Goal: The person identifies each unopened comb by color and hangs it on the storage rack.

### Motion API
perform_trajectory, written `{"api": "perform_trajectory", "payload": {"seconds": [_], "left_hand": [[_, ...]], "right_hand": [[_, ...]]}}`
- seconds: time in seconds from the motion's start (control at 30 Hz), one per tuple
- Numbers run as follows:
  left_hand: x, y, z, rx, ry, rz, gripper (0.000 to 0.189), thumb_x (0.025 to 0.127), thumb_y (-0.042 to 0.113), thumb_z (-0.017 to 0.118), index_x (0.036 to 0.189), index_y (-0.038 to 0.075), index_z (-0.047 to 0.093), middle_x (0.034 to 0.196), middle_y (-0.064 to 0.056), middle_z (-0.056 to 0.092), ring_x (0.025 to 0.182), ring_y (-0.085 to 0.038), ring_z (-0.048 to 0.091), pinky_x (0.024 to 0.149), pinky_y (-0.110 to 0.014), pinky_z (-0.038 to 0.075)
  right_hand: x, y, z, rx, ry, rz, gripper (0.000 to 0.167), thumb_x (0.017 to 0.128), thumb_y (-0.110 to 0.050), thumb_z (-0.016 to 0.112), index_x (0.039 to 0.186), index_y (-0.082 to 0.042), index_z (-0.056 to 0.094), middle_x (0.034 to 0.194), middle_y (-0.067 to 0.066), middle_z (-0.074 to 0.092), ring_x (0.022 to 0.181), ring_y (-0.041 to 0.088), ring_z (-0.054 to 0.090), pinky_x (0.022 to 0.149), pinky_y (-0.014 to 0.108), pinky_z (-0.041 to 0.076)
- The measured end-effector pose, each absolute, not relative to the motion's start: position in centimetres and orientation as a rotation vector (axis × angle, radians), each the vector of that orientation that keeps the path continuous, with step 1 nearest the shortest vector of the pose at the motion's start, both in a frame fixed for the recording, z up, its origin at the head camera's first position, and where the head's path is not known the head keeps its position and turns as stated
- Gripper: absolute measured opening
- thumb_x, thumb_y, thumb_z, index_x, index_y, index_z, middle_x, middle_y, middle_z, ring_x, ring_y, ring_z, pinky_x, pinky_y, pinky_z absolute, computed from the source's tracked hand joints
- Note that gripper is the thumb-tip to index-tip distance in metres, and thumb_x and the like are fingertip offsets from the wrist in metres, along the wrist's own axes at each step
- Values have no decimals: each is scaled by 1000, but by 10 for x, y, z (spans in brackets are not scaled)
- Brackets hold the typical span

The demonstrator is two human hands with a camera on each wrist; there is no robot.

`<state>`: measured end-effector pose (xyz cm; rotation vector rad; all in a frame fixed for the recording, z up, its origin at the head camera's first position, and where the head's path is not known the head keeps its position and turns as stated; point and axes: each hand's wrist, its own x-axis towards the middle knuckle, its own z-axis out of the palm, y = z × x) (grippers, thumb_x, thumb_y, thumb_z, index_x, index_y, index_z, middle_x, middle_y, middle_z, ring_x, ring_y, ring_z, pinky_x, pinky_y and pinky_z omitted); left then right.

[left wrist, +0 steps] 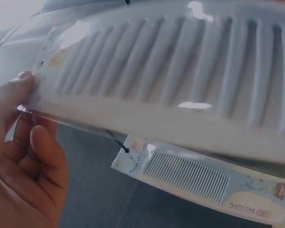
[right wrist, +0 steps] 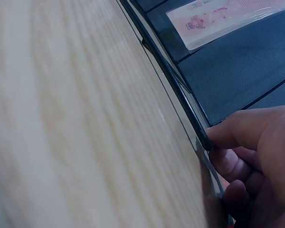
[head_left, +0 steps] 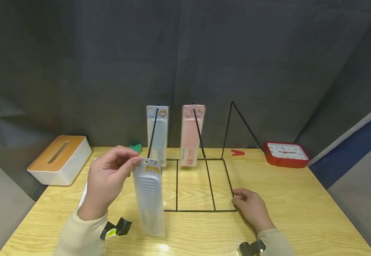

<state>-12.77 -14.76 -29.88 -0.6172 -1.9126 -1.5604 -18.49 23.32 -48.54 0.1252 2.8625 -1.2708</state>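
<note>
My left hand (head_left: 108,176) pinches the top corner of a packaged comb (head_left: 148,202), pale blue-white in clear wrapping. This pack hangs down at the front tip of the rack's left hook; whether the hook passes through its hole cannot be told. Behind it, light blue packaged combs (head_left: 158,138) hang on that same hook. Pink packaged combs (head_left: 190,138) hang on the middle hook. The black wire rack (head_left: 201,211) stands on the table, its right hook bare. With thumb and fingers, my right hand (head_left: 252,209) grips the rack's front right corner, also seen in the right wrist view.
A white tissue box with a wooden lid (head_left: 57,160) stands at the left. At the right back lies a red clock (head_left: 286,154), with a red clip (head_left: 238,152) nearby. Something green (head_left: 136,148) shows behind my left hand. A dark curtain (head_left: 185,53) closes off the back.
</note>
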Motion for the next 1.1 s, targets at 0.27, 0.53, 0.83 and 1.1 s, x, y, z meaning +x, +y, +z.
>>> {"api": "perform_trajectory", "payload": {"seconds": [0.27, 0.53, 0.83, 1.1], "left_hand": [[-129, -146, -301, -602, -1949, -1526, 14, 87, -9, 72, 99, -1, 72, 90, -2, 71, 68, -11, 59, 58, -18, 48], [-136, -145, -310, -579, -2007, -1556, 11, 92, -3, 69, 102, 1, 70, 92, -2, 69, 74, -12, 60, 65, -20, 50], [-138, -145, -336, -587, -2019, -1705, 5, 95, -7, 62, 100, -5, 64, 93, 1, 66, 78, -11, 59, 69, -21, 50], [-133, -147, -368, -512, -2096, -1758, 9, 96, -3, 63, 105, -3, 64, 98, -1, 67, 84, -13, 62, 72, -24, 54]], "right_hand": [[-187, 232, -485, 97, 2880, -1269, 29, 90, -17, 71, 116, -5, 73, 88, -1, 64, 82, 16, 55, 79, 35, 46], [-184, 235, -485, 116, 2863, -1256, 32, 91, -20, 70, 118, -5, 72, 88, -2, 64, 82, 16, 55, 77, 35, 45], [-182, 236, -485, 122, 2879, -1265, 31, 89, -18, 71, 117, -5, 73, 86, -2, 64, 80, 16, 55, 75, 34, 45], [-183, 235, -482, 119, 2867, -1268, 33, 90, -21, 71, 118, -5, 72, 87, -3, 64, 81, 15, 54, 75, 34, 44]]}}
